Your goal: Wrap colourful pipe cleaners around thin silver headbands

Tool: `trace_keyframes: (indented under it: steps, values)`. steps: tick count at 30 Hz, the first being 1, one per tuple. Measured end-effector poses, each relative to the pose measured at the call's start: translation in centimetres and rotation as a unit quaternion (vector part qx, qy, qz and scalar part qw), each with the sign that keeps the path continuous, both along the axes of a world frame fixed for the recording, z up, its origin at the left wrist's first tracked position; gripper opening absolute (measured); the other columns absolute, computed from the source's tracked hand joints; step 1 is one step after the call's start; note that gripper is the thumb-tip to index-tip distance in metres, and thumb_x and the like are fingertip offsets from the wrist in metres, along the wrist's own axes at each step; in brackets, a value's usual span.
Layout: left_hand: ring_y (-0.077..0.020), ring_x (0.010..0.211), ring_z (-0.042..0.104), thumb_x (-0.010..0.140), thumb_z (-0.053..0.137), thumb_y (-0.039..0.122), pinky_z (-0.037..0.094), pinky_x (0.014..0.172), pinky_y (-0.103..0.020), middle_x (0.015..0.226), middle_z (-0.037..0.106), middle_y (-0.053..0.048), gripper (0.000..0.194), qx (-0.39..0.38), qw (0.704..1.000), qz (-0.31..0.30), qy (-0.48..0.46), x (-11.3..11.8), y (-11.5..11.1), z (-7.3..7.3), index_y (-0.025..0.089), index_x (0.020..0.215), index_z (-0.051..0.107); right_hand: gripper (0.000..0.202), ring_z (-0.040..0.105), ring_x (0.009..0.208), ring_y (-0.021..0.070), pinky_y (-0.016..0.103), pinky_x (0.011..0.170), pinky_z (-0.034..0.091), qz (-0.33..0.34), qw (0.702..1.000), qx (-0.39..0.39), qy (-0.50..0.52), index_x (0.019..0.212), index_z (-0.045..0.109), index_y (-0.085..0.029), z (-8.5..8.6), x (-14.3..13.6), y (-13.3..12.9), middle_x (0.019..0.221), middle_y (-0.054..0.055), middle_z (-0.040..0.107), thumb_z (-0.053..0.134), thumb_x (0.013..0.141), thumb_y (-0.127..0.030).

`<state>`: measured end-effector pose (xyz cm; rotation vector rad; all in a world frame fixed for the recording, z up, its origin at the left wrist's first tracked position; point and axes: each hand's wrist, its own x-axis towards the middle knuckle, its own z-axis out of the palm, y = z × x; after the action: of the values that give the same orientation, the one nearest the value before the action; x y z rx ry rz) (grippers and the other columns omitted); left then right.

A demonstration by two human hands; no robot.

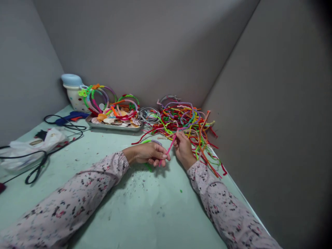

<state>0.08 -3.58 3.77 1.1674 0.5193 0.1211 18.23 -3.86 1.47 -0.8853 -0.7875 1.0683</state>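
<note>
A short pink pipe cleaner (pixel 170 146) is stretched between my two hands above the pale green table. Its lower end is pinched in the fingers of my left hand (pixel 153 153). The upper end is held between thumb and fingertips of my right hand (pixel 183 147). Under and behind my left wrist lies a green and purple piece (pixel 156 142), partly hidden by the hand. Just beyond my right hand spreads a tangled pile of coloured pipe cleaners (pixel 181 116).
A metal tray (pixel 114 128) holds shells and colourful wrapped hoops. Behind it on the left stands a spotted container with a blue lid (pixel 72 80). Black cable (pixel 46 155) loops over a white plastic bag (pixel 54 138). Grey walls border the table (pixel 145 211).
</note>
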Motion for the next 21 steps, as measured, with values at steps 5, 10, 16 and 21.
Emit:
trace_keyframes:
  steps: [5,10,16,21]
  values:
    - [-0.0049,0.046,0.052,0.074,0.071,0.026,0.029,0.037,-0.014,0.077,0.07,-0.008,0.027,0.003,1.0,0.003,0.015,0.0,0.0,-0.2,0.012,0.096,0.067,0.025,0.04,0.041,0.0047,0.018,0.036,0.028,-0.028,1.0,-0.001,0.003,0.069,0.052,-0.019,-0.5,1.1,0.6,0.056,-0.008,0.051,0.069,0.069,-0.037]
    - [-0.0054,0.045,0.051,0.077,0.067,0.024,0.034,0.04,-0.015,0.071,0.068,-0.005,0.025,0.007,1.0,-0.019,0.02,0.0,-0.1,-0.2,0.013,0.099,0.067,0.024,0.041,0.042,0.0049,0.018,0.037,0.029,-0.038,0.999,-0.01,0.033,0.07,0.054,-0.019,-0.6,1.5,0.8,0.055,-0.008,0.051,0.072,0.067,-0.035]
    - [-0.005,0.045,0.049,0.079,0.063,0.02,0.035,0.043,-0.016,0.061,0.061,-0.001,0.026,0.002,0.997,-0.072,-0.002,0.2,-0.6,0.1,0.013,0.103,0.069,0.021,0.04,0.043,0.0056,0.019,0.037,0.028,-0.025,0.999,-0.011,0.038,0.068,0.054,-0.019,-0.8,0.8,0.8,0.056,-0.007,0.052,0.071,0.066,-0.031]
    - [-0.0047,0.045,0.047,0.079,0.063,0.025,0.034,0.044,-0.016,0.061,0.059,0.001,0.027,0.014,0.996,-0.087,0.0,0.4,-0.8,0.2,0.015,0.103,0.069,0.022,0.038,0.041,0.0055,0.019,0.036,0.026,-0.015,0.998,-0.015,0.052,0.072,0.054,-0.02,-1.2,0.7,1.0,0.055,-0.009,0.05,0.072,0.064,-0.03]
